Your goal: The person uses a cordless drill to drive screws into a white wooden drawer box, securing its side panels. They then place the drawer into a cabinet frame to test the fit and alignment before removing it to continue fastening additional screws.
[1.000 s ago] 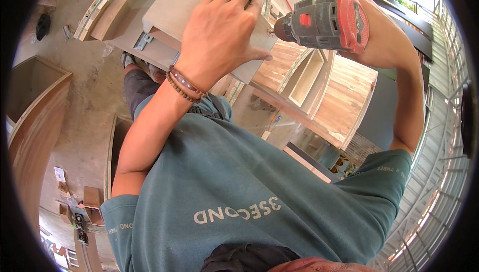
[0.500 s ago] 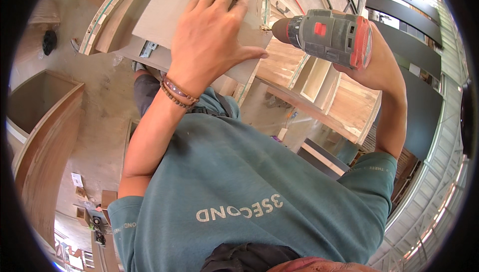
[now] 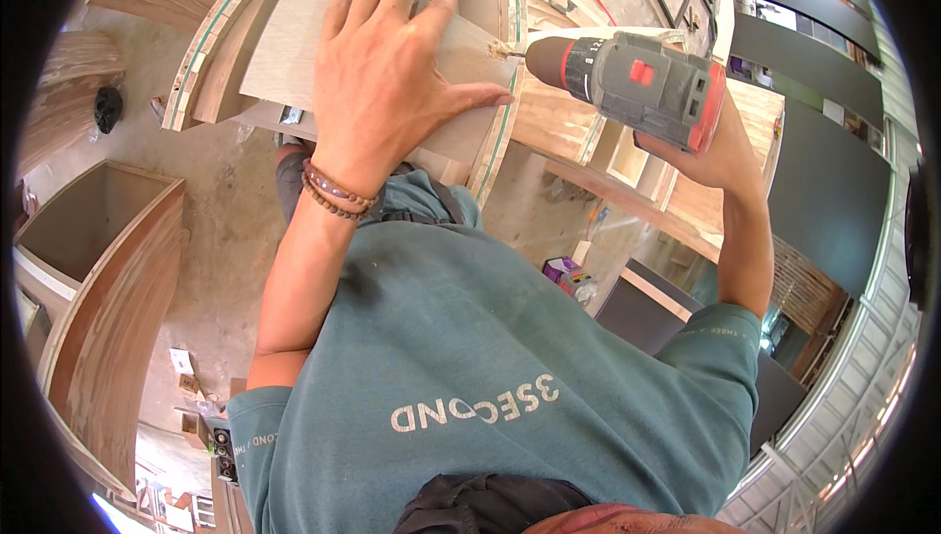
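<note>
My right hand (image 3: 711,147) grips a grey, black and red cordless drill (image 3: 637,78), held level and pointing left. Its thin bit (image 3: 514,53) reaches the right side of a pale wooden panel (image 3: 284,54), where a clump of wood shavings (image 3: 498,49) sits round the tip. My left hand (image 3: 387,69) lies spread on the panel's face, thumb stretched toward the bit. The panel rests within a curved wooden cabinet frame (image 3: 196,69) with a teal line along its edge. Part of a metal hinge (image 3: 291,115) shows below the panel, beside my left wrist.
Another curved wooden cabinet (image 3: 118,269) stands on the floor at left. Right of the frame is an open wooden carcass (image 3: 627,162) with compartments. Dark panels (image 3: 823,181) stand at far right. A purple box (image 3: 561,269) lies on the floor near my right side.
The drill has shifted slightly right and down, and shavings have gathered at its bit. My left hand and the panel appear a little further left, and the panel's tilt has changed.
</note>
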The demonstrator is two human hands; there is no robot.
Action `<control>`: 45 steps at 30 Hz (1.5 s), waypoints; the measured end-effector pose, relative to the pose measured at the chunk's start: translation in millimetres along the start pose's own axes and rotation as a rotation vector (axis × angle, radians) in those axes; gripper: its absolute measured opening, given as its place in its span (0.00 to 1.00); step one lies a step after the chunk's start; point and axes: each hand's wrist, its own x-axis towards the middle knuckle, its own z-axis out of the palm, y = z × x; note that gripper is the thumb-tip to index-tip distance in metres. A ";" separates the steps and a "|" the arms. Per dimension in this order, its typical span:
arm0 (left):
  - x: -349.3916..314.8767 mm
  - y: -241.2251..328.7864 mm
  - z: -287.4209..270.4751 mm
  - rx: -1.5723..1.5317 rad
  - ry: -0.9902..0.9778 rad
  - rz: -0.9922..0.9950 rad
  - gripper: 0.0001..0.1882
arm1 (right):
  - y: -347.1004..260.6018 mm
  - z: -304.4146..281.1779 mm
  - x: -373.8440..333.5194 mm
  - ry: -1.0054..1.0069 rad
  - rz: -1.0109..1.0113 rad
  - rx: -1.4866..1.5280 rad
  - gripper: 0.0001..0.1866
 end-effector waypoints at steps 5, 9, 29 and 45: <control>1.2 3.7 -2.8 0.022 -0.005 -0.001 0.42 | -19.4 19.3 -2.5 -0.008 -0.205 0.148 0.38; 2.5 3.7 -4.5 0.025 -0.027 -0.002 0.42 | -26.4 33.0 -7.4 0.099 -0.224 0.200 0.34; 2.7 7.9 7.8 0.046 -0.015 0.011 0.42 | -137.2 -40.6 96.1 -0.344 -0.156 -0.448 0.26; 5.5 14.0 5.4 0.049 0.014 0.024 0.43 | -105.4 -26.9 49.5 -0.091 -0.231 -0.306 0.33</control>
